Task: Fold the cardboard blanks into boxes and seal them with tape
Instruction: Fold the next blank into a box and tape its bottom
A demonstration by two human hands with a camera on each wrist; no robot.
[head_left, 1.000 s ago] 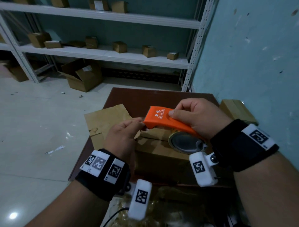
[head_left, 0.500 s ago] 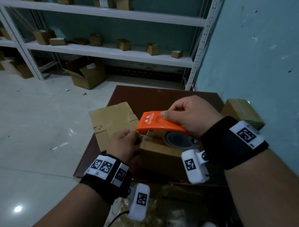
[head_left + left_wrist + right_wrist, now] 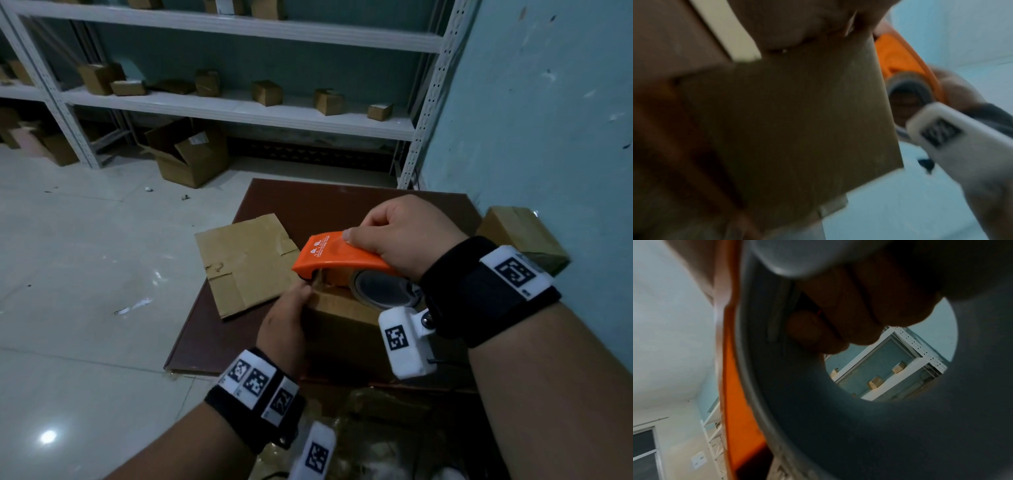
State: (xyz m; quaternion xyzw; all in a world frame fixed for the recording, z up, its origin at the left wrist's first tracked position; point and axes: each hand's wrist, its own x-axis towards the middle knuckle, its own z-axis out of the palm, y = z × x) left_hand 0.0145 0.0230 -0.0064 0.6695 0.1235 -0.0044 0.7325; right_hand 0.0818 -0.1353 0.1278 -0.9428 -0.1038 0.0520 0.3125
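A folded cardboard box [image 3: 342, 329] stands on the brown table [image 3: 308, 202]. My right hand [image 3: 363, 233] grips an orange tape dispenser [image 3: 339, 257] by its top, fingers curled through the tape roll [image 3: 859, 426]. The dispenser rests on the box top with its nose at the left edge. My left hand [image 3: 306, 291] is at the box's left end just under that nose, fingers curled over the upper edge. The left wrist view shows the box side [image 3: 787, 121] with fingers [image 3: 797, 24] on its rim. Any tape strip is too dim to make out.
A flat cardboard blank [image 3: 246, 260] lies on the table left of the box. A taped box [image 3: 520, 233] sits by the blue wall at right. White shelving [image 3: 239, 106] with several small boxes stands behind, and an open carton [image 3: 191, 154] on the floor.
The dispenser has come down from above the box onto its top. My left hand dropped from the dispenser's nose to the box's left end.
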